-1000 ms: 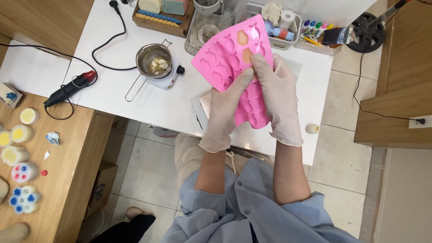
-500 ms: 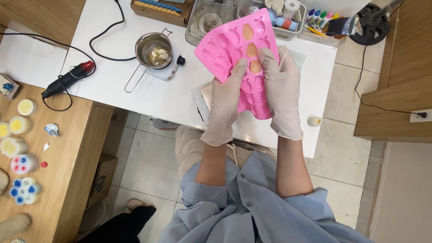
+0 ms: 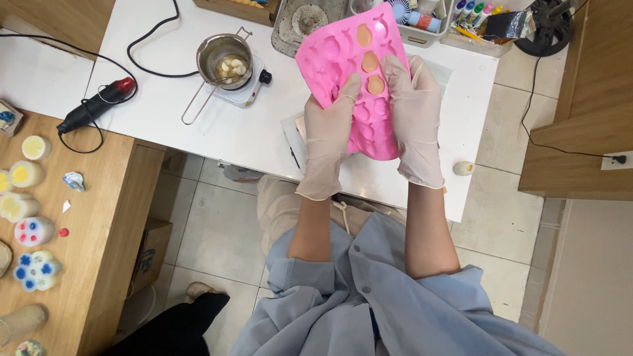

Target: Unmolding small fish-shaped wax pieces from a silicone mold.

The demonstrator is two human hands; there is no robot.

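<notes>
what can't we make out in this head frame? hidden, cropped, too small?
- Lower part of the pink silicone mould: covered by the gloved left hand and right hand.
- Sheet on the white table under the mould: mostly hidden by mould and hands.
- Trays of small items: cut off by the top edge.
- Contents of the metal pot: too small to identify.

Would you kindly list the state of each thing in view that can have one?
Pink silicone mould: held up, tilted, three cavities filled, the rest empty.
Left hand: gloved, gripping the mould.
Right hand: gloved, gripping the mould.
Metal melting pot: on the small hotplate, holding pale chunks.
</notes>
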